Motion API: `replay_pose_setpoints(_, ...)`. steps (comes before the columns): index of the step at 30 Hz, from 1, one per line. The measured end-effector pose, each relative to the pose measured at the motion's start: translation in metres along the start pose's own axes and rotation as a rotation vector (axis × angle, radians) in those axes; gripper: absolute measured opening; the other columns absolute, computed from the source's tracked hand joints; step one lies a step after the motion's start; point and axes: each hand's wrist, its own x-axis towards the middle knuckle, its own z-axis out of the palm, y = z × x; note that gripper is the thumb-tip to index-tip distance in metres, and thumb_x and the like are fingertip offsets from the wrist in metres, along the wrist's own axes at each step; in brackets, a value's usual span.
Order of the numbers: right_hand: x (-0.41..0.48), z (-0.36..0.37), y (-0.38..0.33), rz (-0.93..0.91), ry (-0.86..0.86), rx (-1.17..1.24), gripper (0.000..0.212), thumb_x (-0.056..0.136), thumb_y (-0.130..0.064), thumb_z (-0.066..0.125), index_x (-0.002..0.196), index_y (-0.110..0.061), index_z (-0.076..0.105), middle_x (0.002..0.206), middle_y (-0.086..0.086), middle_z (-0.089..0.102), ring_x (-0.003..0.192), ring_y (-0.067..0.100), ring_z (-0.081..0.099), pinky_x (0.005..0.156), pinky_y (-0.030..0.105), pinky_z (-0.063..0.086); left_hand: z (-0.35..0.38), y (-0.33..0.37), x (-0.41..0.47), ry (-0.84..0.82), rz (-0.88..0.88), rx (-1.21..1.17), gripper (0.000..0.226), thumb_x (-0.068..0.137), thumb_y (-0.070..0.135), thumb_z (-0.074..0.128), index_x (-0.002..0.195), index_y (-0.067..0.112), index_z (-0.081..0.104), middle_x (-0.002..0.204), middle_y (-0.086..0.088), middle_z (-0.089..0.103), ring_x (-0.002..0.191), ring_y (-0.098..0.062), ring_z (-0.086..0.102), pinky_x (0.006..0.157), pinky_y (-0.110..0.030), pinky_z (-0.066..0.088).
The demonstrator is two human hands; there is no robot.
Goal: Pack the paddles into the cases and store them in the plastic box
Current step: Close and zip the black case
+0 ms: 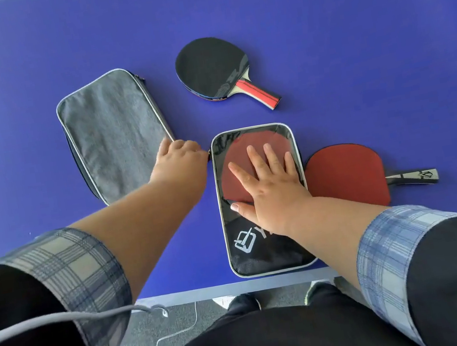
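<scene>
The blue desk carried everything, with grey carpet below its near edge. My right hand lay flat with fingers spread on the black case, where a red paddle showed through the clear window. My left hand was curled at the case's upper left corner, probably pinching the zipper pull, though I could not see it. I judged it best to press firmly and pull the zipper slowly along the edge. Two paddles and a grey case waited; no plastic box was visible.
</scene>
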Motion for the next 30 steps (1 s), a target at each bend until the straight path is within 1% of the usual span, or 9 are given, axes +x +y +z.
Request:
replay_pose_setpoints(2,-0.001,-0.006,0.002,-0.028,-0.046,0.014,0.082,0.089,-0.078,0.023,0.155,-0.044,-0.011,0.167,0.004,-0.021,0.151,0.035,-0.023,0.119,0.062,-0.012,0.007,0.014,-0.021,0.052,-0.148,-0.228,0.062,0.088,0.022,0.058,0.146,0.023,0.038,0.146,0.001,0.037,0.135,-0.026,0.03,0.116,-0.043,0.019)
replay_pose_setpoints(4,-0.008,-0.015,0.005,-0.029,-0.038,0.089,0.08,0.091,-0.073,0.036,0.157,-0.044,0.002,0.168,0.004,-0.017,0.152,0.033,-0.02,0.121,0.059,-0.01,0.012,0.03,-0.044,0.02,-0.327,-0.532,0.068,0.089,0.027,0.056,0.15,0.024,0.028,0.15,0.001,0.029,0.134,-0.027,0.029,0.107,-0.045,0.032)
replay_pose_setpoints(8,-0.046,-0.027,0.012,0.311,0.172,0.496,0.063,0.094,-0.051,0.056,0.152,-0.038,0.034,0.168,0.006,0.007,0.154,0.028,0.006,0.124,0.05,0.013,0.017,0.046,-0.066,-0.175,-0.462,-0.793,0.066,0.09,0.038,0.056,0.149,0.025,0.03,0.146,-0.005,0.036,0.108,-0.027,0.055,0.078,-0.038,0.05)
replay_pose_setpoints(11,-0.074,-0.026,0.015,0.545,0.084,0.954,0.058,0.094,-0.036,0.061,0.148,-0.027,0.041,0.155,0.005,0.04,0.139,0.026,0.042,0.116,0.04,0.035,0.01,0.058,-0.067,-0.286,-0.518,-0.976,0.064,0.09,0.04,0.059,0.145,0.02,0.035,0.117,0.001,0.058,0.083,-0.017,0.059,0.058,-0.028,0.043)
replay_pose_setpoints(13,-0.081,-0.026,0.019,0.606,0.025,1.117,0.053,0.093,-0.032,0.061,0.143,-0.023,0.045,0.136,0.002,0.059,0.12,0.024,0.058,0.106,0.044,0.047,0.007,0.067,-0.064,-0.389,-0.547,-1.049,0.058,0.089,0.043,0.061,0.137,0.017,0.043,0.112,-0.002,0.061,0.089,-0.021,0.06,0.067,-0.031,0.048)
replay_pose_setpoints(16,-0.078,-0.03,0.023,0.648,-0.004,1.217,0.049,0.091,-0.034,0.063,0.137,-0.025,0.051,0.128,0.0,0.063,0.117,0.023,0.059,0.105,0.045,0.047,0.006,0.074,-0.06,-0.379,-0.595,-1.125,0.053,0.087,0.045,0.063,0.13,0.018,0.045,0.119,-0.009,0.059,0.101,-0.029,0.06,0.087,-0.043,0.053)
replay_pose_setpoints(18,-0.076,-0.029,0.021,0.656,-0.015,1.272,0.037,0.088,-0.033,0.066,0.123,-0.026,0.057,0.118,0.001,0.066,0.107,0.021,0.062,0.101,0.045,0.049,0.005,0.074,-0.059,-0.301,-0.603,-1.159,0.051,0.088,0.043,0.062,0.13,0.023,0.042,0.115,-0.006,0.059,0.098,-0.027,0.06,0.081,-0.042,0.052)
replay_pose_setpoints(21,-0.078,-0.023,0.02,0.647,0.0,1.368,0.045,0.082,-0.03,0.07,0.125,-0.028,0.058,0.117,0.001,0.068,0.108,0.023,0.064,0.101,0.047,0.05,-0.002,0.071,-0.061,-0.199,-0.593,-1.235,0.048,0.085,0.046,0.066,0.123,0.035,0.039,0.095,0.002,0.065,0.081,-0.017,0.063,0.06,-0.03,0.047)
replay_pose_setpoints(30,-0.089,-0.072,0.054,0.52,0.257,1.407,0.089,0.08,-0.038,0.077,0.153,-0.04,0.025,0.133,-0.007,0.061,0.119,0.017,0.061,0.105,0.041,0.049,-0.076,0.084,-0.049,-0.035,-0.427,-1.465,0.065,0.077,0.043,0.072,0.119,0.074,0.032,0.081,0.013,0.075,0.068,-0.014,0.075,0.048,-0.028,0.057)
